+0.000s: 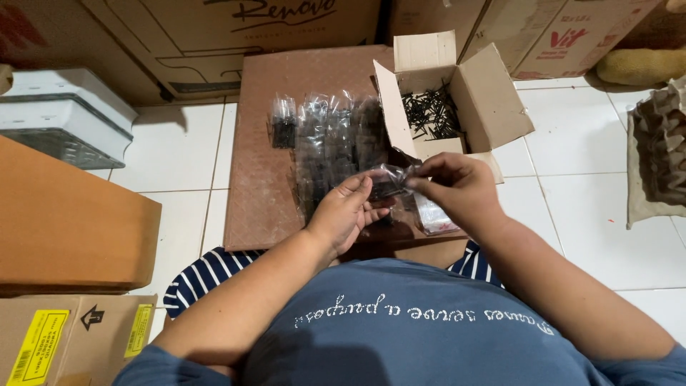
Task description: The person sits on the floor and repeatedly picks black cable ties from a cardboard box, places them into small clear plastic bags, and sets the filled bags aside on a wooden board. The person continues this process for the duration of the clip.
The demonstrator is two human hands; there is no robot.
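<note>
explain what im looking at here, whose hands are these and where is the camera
The one picture comes from a camera worn on a person's head, looking down at their own two bare hands; there is no machine. The left hand and right hand together hold a small clear plastic bag with dark contents. Beneath lies a brown board on the white tiled floor. On it sit rows of filled clear bags and an open cardboard box of loose small black screws.
</note>
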